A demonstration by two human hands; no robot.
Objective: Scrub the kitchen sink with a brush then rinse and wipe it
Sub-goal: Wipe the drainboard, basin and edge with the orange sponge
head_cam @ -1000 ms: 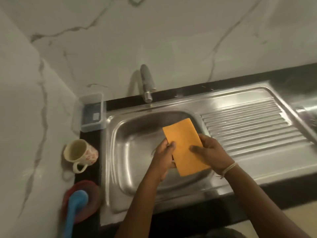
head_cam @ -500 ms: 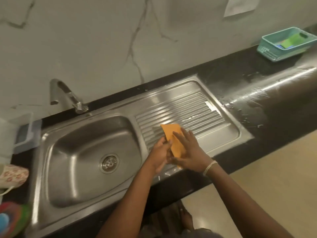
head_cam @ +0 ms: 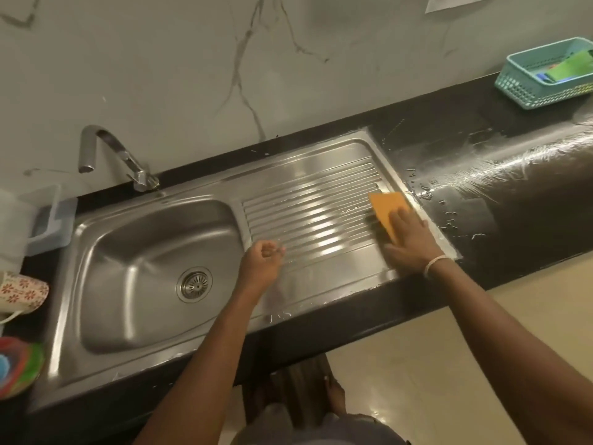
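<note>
- The right hand [head_cam: 409, 234] is lying flat on an orange cloth [head_cam: 386, 207], its fingers straight and pressing the cloth onto the far right end of the ribbed draining board [head_cam: 308, 213].
- The cloth is showing as a smooth, flat rectangle, with its near part hidden under the palm.
- The left hand [head_cam: 261, 263] is hovering over the near left edge of the draining board, its fingers curled into a loose fist and holding nothing.
- The sink [head_cam: 128, 252] is shining as brushed steel, with a rounded rectangular bowl and a round perforated drain [head_cam: 194, 284] at its bottom.
- A curved metal tap [head_cam: 109, 155] is standing behind the bowl, against a pale wall with grey marble veins.
- The dark glossy counter [head_cam: 500, 200] is glistening with wet streaks and droplets just right of the sink.
- A turquoise plastic basket [head_cam: 542, 78] with slotted walls is sitting far right on the counter, partly cut off; its contents are too small to make out.
- At the left edge, a flowered cup [head_cam: 22, 290], a translucent box [head_cam: 48, 220] and a colourful blurred object [head_cam: 19, 364] are being cut off by the frame.
</note>
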